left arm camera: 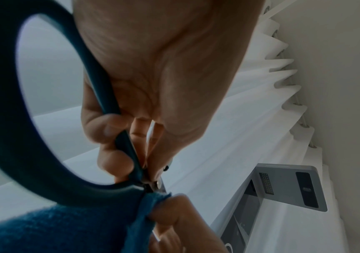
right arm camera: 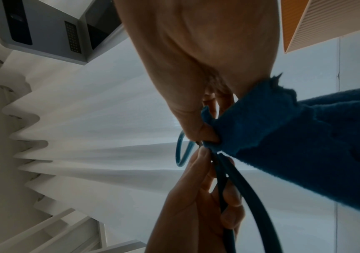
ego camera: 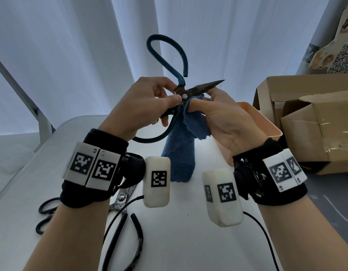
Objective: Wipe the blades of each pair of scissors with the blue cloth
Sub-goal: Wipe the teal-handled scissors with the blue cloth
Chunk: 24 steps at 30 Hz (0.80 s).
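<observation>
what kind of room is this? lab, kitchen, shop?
Probably a makeshift recording setup, not a kitchen or shop: a white table ringed by plain white curtains, opened cardboard boxes beside it, and a grey device mounted up by the curtain rail.

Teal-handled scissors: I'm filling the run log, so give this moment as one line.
left hand: grips teal-handled scissors near pivot | right hand: pinches blue cloth on lower blade | black scissors: on table

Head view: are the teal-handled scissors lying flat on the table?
No, the left hand holds the teal-handled scissors up above the table while the right hand presses the blue cloth to a blade.
</observation>
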Available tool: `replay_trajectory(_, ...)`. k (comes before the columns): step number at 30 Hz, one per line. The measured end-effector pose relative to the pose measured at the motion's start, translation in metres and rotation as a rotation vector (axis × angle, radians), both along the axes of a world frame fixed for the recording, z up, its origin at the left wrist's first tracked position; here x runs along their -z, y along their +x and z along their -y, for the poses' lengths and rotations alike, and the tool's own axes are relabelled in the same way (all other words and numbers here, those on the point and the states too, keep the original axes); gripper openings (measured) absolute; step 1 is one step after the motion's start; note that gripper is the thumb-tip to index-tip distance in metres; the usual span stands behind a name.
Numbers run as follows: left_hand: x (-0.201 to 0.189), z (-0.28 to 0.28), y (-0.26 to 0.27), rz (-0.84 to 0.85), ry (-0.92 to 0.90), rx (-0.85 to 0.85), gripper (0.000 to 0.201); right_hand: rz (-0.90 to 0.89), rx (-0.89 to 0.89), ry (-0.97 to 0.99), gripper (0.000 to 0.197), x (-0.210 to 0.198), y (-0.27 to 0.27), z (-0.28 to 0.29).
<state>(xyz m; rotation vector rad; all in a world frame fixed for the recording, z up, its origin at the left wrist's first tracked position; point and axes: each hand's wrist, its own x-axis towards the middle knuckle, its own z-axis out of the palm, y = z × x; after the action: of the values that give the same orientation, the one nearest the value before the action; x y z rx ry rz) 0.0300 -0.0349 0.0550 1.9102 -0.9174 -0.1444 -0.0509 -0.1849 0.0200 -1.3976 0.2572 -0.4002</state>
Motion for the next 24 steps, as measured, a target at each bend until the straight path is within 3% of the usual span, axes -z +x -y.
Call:
replay_trajectory(12,0.0002,-0.0015,0.0011,-0.006,0.002,0.004,0.005,0.005,-0.004,-0.038,0.03,0.0002,0.0001,-0.0008)
replay_trajectory(16,0.0002,-0.0004,0.0009,-0.011,-0.009,-0.003,0.005,0.03,-0.021,0.007,0.041,0.0009,0.0004,0.002)
replay_trajectory(20,0.0002,-0.0016,0.0014,-0.015,0.003,0.008,0.005,0.011,-0.012,-0.061,0.032,0.0001,0.001,0.0009)
replay_trajectory(24,-0.0007,-0.0028,0.0025,-0.02,-0.011,0.002,0.005,0.03,-0.037,0.004,0.039,0.0015,0.0009,0.0024)
